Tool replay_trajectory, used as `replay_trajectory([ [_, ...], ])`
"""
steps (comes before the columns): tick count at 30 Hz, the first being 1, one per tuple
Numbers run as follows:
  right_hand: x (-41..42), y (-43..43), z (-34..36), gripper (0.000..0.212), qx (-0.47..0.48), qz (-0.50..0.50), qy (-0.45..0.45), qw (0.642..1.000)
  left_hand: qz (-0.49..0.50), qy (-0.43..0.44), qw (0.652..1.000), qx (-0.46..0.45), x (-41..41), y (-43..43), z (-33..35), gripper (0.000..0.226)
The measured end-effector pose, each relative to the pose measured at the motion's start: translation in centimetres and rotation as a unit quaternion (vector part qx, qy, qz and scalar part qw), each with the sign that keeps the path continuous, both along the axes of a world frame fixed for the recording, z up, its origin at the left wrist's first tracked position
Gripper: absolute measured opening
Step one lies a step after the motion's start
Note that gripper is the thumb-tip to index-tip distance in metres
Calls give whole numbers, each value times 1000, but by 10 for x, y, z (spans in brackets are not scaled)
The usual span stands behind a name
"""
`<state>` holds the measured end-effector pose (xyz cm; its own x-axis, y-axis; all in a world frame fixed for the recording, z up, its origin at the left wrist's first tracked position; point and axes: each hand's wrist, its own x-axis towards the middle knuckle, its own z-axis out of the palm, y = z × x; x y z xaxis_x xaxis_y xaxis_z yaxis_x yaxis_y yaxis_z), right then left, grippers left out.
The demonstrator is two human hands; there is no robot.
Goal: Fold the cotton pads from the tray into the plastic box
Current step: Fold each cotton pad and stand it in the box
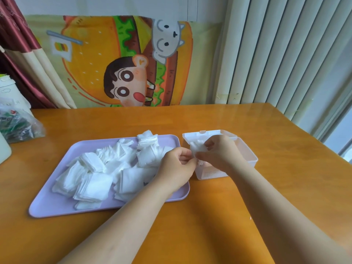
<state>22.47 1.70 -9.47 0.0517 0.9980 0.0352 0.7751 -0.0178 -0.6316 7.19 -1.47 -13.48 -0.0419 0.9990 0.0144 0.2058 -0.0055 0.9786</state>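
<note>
Though blurry, fingers [202,155] seemingly around pad [197,146]

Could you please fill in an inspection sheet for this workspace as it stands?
Surface: glossy wooden table.
Job's things: lilac tray heaped with loose cotton pads; clear plastic box to its right, lid open.
Clutter: plastic bag of packets and a white container at the table's left edge.
Hands: left hand and right hand both pinch one held pad over the box's left end.
Cables: two thin lines down the wall; cannot tell whether they are cords.
Surroundings: cartoon cloth, red curtain, vertical blinds.
</note>
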Motion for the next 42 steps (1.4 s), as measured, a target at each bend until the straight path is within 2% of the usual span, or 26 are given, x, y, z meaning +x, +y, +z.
replay_trajectory([
  [1,-1,1,-4,29,25,-2,-2,1000,-2,9,1000,1,1,0,-1,13],
  [3,-5,2,-10,31,53,-18,-3,998,-2,21,1000,1,1,1,-1,9],
  [5,-10,1,-12,27,78,-36,-35,996,-3,29,1000,1,1,1,-1,7],
  [9,-12,-1,-12,29,45,1,-56,997,-9,49,999,4,-2,-3,1,5],
  [11,-6,-3,-4,6,6,28,-59,998,-15,78,997,19,-6,-7,2,8],
  [13,-1,-6,5,36,-1,29,-75,997,-10,126,990,56,-15,-11,5,11],
  [15,3,-10,10,48,12,23,-77,997,-2,237,964,120,-28,-12,7,11],
  [16,3,-13,12,50,19,19,-73,997,-12,317,938,143,-34,-8,7,12],
  [18,1,-18,11,48,60,7,-58,996,-60,462,875,133,-44,-5,9,20],
  [20,-4,-29,11,39,136,-9,-49,989,-94,512,848,103,-48,-3,8,29],
  [23,-16,-55,7,35,213,32,18,976,-97,498,855,110,-49,-6,3,37],
  [25,-24,-73,3,34,171,72,78,980,-81,479,866,116,-52,-11,3,32],
  [28,-33,-84,-10,35,85,84,115,986,-74,442,886,117,-60,-23,5,29],
  [33,-41,-81,-40,26,43,63,140,987,-80,362,923,104,-71,-47,12,30],
  [36,-46,-83,-51,15,49,44,174,983,-67,360,923,117,-74,-44,17,26],
  [40,-42,-86,-58,16,74,25,228,970,-98,365,925,45,-74,-35,18,44],
  [42,-40,-86,-60,17,78,21,256,963,-96,353,929,54,-75,-30,17,49],
])
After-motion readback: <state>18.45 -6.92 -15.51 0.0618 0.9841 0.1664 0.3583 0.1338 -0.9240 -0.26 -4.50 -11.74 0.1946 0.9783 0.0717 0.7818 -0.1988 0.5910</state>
